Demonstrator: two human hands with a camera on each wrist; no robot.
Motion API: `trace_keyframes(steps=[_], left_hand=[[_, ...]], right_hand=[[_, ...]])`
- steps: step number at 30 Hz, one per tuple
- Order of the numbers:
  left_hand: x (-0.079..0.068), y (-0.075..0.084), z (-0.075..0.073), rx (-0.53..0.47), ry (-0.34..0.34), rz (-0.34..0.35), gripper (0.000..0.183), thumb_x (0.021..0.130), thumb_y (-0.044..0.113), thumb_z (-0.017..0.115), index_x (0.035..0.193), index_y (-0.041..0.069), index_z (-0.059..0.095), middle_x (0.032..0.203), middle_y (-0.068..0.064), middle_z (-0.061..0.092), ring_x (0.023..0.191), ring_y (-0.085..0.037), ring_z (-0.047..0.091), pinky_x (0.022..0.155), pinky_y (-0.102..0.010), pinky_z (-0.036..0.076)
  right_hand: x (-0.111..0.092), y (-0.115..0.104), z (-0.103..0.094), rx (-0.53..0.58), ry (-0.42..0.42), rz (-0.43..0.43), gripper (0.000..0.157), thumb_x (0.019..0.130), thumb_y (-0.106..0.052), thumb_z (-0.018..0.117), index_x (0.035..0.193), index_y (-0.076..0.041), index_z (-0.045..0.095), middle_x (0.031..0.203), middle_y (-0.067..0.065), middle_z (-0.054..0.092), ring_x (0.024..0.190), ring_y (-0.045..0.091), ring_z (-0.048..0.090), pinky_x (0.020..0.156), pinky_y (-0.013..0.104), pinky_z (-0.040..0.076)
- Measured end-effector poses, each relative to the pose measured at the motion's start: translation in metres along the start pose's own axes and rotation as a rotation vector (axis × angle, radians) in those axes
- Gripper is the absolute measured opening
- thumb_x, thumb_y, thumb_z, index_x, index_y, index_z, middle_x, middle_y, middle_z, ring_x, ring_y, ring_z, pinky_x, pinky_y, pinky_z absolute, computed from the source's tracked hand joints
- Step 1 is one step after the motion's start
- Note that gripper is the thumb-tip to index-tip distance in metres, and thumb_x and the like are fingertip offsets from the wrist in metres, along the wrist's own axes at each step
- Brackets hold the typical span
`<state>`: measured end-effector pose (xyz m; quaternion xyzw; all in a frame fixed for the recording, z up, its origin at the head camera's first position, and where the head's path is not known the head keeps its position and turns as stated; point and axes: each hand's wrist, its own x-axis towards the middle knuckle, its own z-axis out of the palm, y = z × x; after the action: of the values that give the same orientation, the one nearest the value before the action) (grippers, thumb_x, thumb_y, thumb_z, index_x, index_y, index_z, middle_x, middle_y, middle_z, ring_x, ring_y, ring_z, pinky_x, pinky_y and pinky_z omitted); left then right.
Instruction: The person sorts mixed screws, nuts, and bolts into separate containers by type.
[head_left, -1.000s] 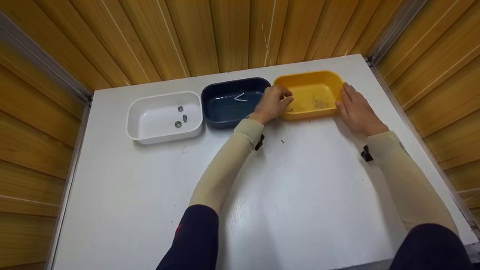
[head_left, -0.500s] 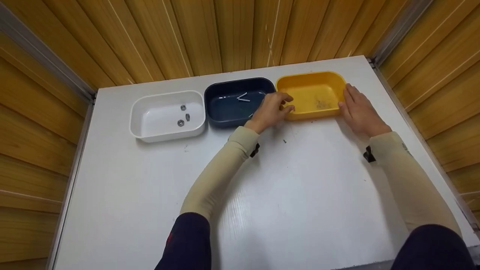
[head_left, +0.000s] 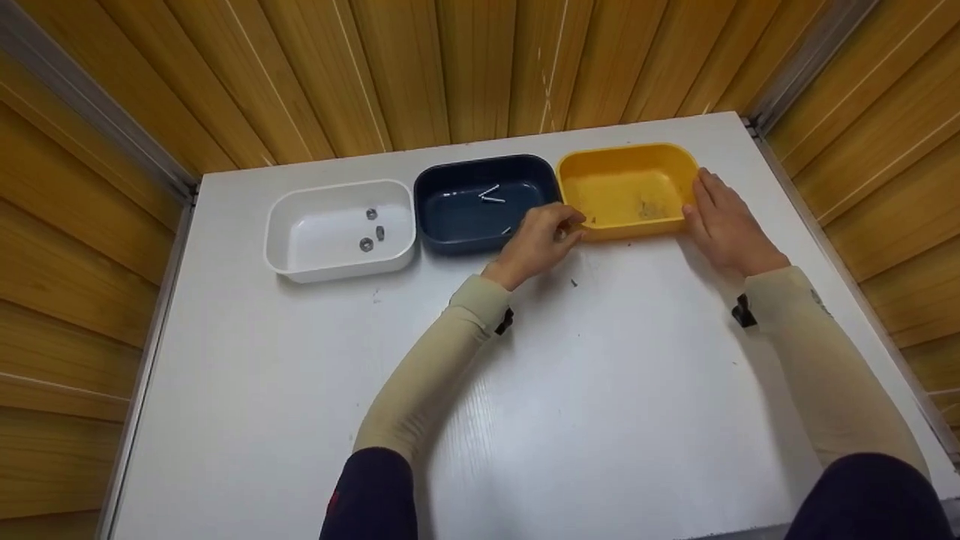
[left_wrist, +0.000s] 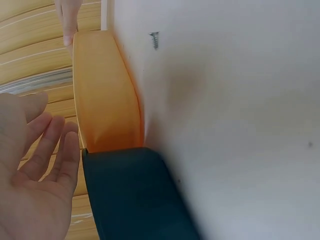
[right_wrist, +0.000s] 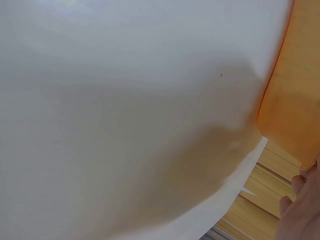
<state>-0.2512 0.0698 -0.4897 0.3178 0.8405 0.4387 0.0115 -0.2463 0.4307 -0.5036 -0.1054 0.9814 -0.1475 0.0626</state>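
My left hand (head_left: 536,244) is at the near corner where the navy bin (head_left: 454,214) and the yellow bin (head_left: 615,184) meet. Its fingers look loosely bent in the left wrist view, with nothing visible held. My right hand (head_left: 727,229) lies against the yellow bin's right side with fingers extended. Small dark bits (head_left: 651,208) lie on the yellow bin's floor, too small to identify. Inside the navy bin are silver screws (head_left: 493,199); another slim silver piece (head_left: 505,230) shows beside my left hand.
A white bin (head_left: 311,240) with several metal nuts (head_left: 366,244) stands left of the navy one. One small screw (left_wrist: 155,41) lies on the white table (head_left: 600,420) before the yellow bin. Wood-patterned walls (head_left: 420,75) enclose the back and sides.
My left hand has drawn back from over the yellow bin toward its near left corner, uncovering a silver piece in the navy bin. My right hand stays against the yellow bin.
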Motion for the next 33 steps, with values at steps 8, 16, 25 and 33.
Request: trace_keyframes(steps=[8, 16, 25, 33], left_hand=[[-0.010, -0.001, 0.005, -0.027, -0.035, 0.025, 0.023, 0.104, 0.014, 0.072, 0.123, 0.001, 0.076, 0.120, -0.010, 0.075, 0.103, -0.013, 0.070, 0.093, -0.021, 0.059], [-0.017, -0.006, 0.013, -0.026, -0.086, 0.004, 0.022, 0.104, 0.016, 0.072, 0.118, 0.000, 0.078, 0.115, -0.010, 0.077, 0.101, -0.017, 0.073, 0.091, -0.020, 0.059], [-0.025, -0.017, 0.020, -0.004, -0.168, -0.019, 0.020, 0.102, 0.013, 0.073, 0.119, 0.003, 0.080, 0.116, -0.009, 0.078, 0.097, -0.019, 0.076, 0.087, -0.020, 0.058], [-0.032, -0.027, 0.023, 0.023, -0.220, -0.061, 0.017, 0.102, 0.015, 0.074, 0.116, 0.008, 0.082, 0.108, -0.003, 0.079, 0.092, -0.010, 0.071, 0.084, -0.019, 0.054]], right_hand=[[-0.003, 0.002, 0.000, -0.001, -0.018, 0.028, 0.079, 0.113, -0.060, 0.015, 0.170, -0.012, -0.014, 0.179, 0.007, -0.019, 0.167, 0.039, -0.010, 0.134, 0.059, -0.002], [-0.003, 0.000, -0.001, 0.008, -0.006, 0.028, 0.080, 0.112, -0.062, 0.014, 0.170, -0.014, -0.013, 0.180, 0.005, -0.019, 0.167, 0.038, -0.009, 0.134, 0.058, -0.002], [-0.002, -0.002, 0.000, 0.014, 0.030, -0.031, 0.077, 0.116, -0.051, 0.021, 0.170, -0.002, -0.004, 0.180, 0.016, -0.011, 0.166, 0.042, -0.003, 0.135, 0.057, 0.000], [-0.002, -0.002, -0.002, 0.013, 0.008, -0.009, 0.078, 0.116, -0.052, 0.020, 0.170, -0.004, -0.007, 0.180, 0.013, -0.014, 0.166, 0.042, -0.004, 0.134, 0.059, -0.001]])
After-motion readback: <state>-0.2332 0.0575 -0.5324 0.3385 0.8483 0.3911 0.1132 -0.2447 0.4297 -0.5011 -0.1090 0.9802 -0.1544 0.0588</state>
